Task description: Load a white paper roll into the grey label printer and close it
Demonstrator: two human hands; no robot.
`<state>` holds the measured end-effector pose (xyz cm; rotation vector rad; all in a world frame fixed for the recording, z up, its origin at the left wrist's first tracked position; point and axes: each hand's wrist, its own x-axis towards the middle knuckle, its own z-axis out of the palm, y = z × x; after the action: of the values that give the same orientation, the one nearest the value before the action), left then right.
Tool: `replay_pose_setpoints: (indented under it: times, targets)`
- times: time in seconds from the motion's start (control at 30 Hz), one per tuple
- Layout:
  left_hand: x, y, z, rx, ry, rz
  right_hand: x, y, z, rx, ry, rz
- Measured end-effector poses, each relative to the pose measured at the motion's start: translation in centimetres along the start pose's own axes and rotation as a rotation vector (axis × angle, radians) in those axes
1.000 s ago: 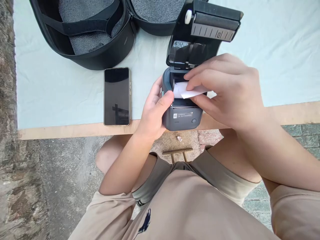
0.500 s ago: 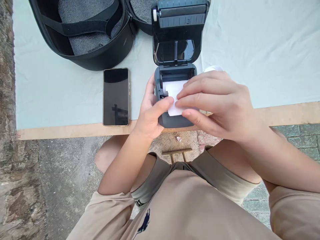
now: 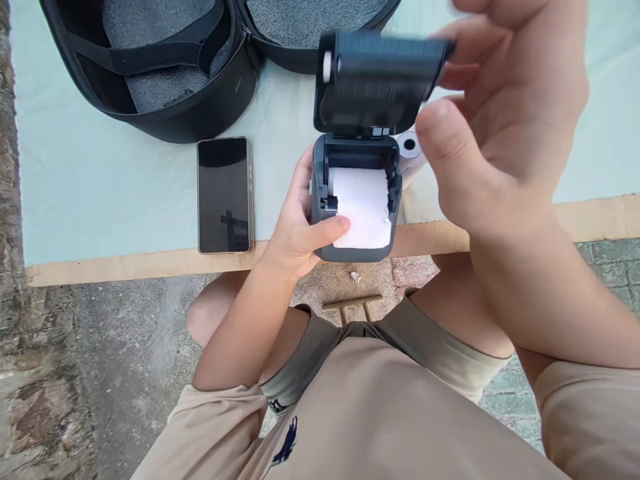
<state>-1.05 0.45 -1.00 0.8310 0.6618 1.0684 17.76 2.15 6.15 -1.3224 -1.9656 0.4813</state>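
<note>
My left hand (image 3: 295, 237) grips a small black portable thermal printer (image 3: 357, 255) from its left side, at the table's front edge. Its thumb presses on the white paper (image 3: 361, 200), which lies in the printer's bay with its end over the front. The hinged lid (image 3: 377, 83) stands raised and is slightly blurred. At the lid's right edge is my right hand (image 3: 515, 100), its thumb stretched out and its fingers partly behind the lid; whether they touch it is hard to see. A white paper roll (image 3: 411, 148) stands just right of the printer, partly hidden by the right hand.
A smartphone (image 3: 225, 197) lies face up left of the printer. Behind it sits an unzipped black case (image 3: 200, 113) with grey foam and a strap, its other half (image 3: 300, 57) behind the printer. A pale cloth (image 3: 100, 180) covers the table, with a bare wooden front edge (image 3: 150, 264).
My right hand has left the paper and moved up to the lid's right side. The lid has tipped forward from its wide-open position. The paper now lies further over the printer's front.
</note>
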Motion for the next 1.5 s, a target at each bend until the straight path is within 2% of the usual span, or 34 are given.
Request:
replay_pose_setpoints:
  times: [0.07, 0.17, 0.33, 0.43, 0.63, 0.83, 0.97, 1.0, 1.07, 1.23, 1.4, 1.5]
  targets:
    - [-0.1, 0.0, -0.1, -0.004, 0.022, -0.015, -0.1, 0.5, 0.4, 0.05, 0.035, -0.133]
    - [-0.2, -0.1, 0.0, -0.02, 0.031, -0.006, -0.4, 1.1, 0.9, 0.015, -0.018, -0.267]
    - [0.1, -0.2, 0.7, -0.138, 0.041, 0.025, -0.7, 0.7, 1.0, -0.053, -0.057, -0.257]
    - [0.4, 0.0, 1.0, -0.105, 0.081, 0.013, -0.8, 0.2, 1.2, -0.062, -0.069, -0.291]
    - [0.6, -0.2, 0.7, -0.032, -0.001, 0.066, -1.2, 0.2, 2.0, -0.066, -0.031, -0.381]
    - [0.3, -0.4, 0.3, -0.118, -0.03, 0.06, -1.6, -0.2, 2.0, 0.026, -0.073, -0.28]
    - [0.1, -0.4, 1.3, -0.179, 0.01, 0.088, -2.0, -0.5, 2.2, 0.091, 0.013, -0.223]
    - [0.0, -0.4, 1.6, -0.192, 0.045, 0.109, -2.1, -0.6, 2.2, 0.076, 0.035, -0.206]
    - [0.0, -0.3, 2.0, -0.184, 0.028, 0.105, -2.2, -0.9, 2.2, 0.003, 0.044, -0.185]
    - [0.4, -0.1, 2.0, -0.129, 0.09, 0.055, -1.6, -1.5, 1.9, -0.093, -0.007, -0.201]
    - [0.5, -0.1, 2.3, -0.109, 0.134, 0.034, -1.5, -0.2, 2.3, 0.057, 0.043, -0.202]
    - [0.2, -0.6, 2.3, -0.106, 0.149, 0.1, -2.1, -0.1, 2.7, 0.147, 0.013, -0.19]
